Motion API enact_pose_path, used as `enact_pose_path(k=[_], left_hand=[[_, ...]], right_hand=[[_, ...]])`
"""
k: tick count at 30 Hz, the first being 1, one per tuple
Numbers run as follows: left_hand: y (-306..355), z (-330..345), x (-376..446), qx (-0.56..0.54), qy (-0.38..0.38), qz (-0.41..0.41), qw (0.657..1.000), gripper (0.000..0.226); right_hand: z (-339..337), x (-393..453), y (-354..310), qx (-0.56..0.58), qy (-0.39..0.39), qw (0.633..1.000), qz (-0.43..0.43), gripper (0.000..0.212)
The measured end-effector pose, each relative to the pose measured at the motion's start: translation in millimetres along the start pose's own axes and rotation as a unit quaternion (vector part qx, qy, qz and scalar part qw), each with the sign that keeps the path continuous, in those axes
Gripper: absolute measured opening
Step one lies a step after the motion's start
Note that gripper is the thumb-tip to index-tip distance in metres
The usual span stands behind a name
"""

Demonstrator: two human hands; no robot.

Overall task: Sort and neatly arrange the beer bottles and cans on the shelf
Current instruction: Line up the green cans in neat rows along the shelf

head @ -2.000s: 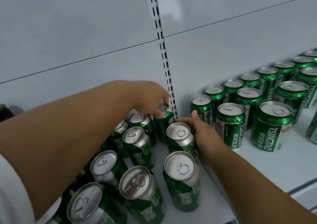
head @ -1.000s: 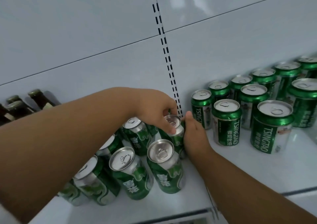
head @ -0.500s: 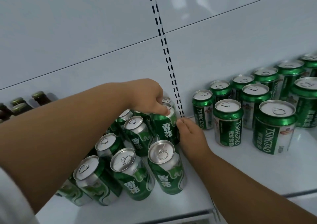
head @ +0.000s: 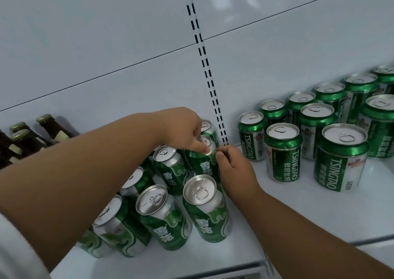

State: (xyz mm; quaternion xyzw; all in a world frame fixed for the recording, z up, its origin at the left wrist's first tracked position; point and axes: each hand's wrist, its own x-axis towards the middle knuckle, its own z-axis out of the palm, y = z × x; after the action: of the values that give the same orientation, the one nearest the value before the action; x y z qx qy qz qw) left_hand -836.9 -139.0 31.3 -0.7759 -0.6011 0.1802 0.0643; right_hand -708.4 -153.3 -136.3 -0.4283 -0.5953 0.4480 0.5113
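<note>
Head view: green can [head: 202, 161] gripped between left hand [head: 183, 127] and right hand [head: 234, 167].

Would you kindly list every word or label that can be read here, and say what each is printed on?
"TSINGTAO": upright down the nearest short can, the can behind it and the leftmost short can.
"青島啤酒": beside the brand on the can behind the nearest.
"雪花": on the tall can at the front and the tall can beside it.
Small print on the short cans and the brown bottles' labels: too small to read.
</note>
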Motion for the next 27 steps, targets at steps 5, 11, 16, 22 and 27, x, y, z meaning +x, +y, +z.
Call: enact_pose_path(k=[5, 11, 16, 22, 27], left_hand=[[-4.0, 1.3, -10.4, -0.021, -0.009, -0.011, 1.000, 0.060], [-27.4, 0.5, -35.1, -0.004, -0.048, -0.003, 0.999, 0.053], [-37.2, 10.9, -38.3, 0.023, -0.068, 0.017, 0.997, 0.064], [-49.2, 14.1, -34.0, -0.007, -0.020, 0.050, 0.999, 0.058], [-50.6, 18.9, -31.4, -0.018, 0.011, 0.063, 0.998, 0.057]], right_hand=[[-3.6, -1.5, -3.0, -0.046, 0.062, 0.995, -0.055, 0.007], [-5.1, -13.8, -11.4, -0.028, 0.070, 0.991, -0.114, 0.029], [-5.6, -16.7, -32.1, 0.143, -0.068, 0.987, 0.020, 0.049], [-7.1, -20.6, -32.6, 0.208, -0.191, 0.943, 0.178, 0.076], [-4.3, -25.8, -24.6, 0.198, -0.164, 0.951, 0.174, 0.071]])
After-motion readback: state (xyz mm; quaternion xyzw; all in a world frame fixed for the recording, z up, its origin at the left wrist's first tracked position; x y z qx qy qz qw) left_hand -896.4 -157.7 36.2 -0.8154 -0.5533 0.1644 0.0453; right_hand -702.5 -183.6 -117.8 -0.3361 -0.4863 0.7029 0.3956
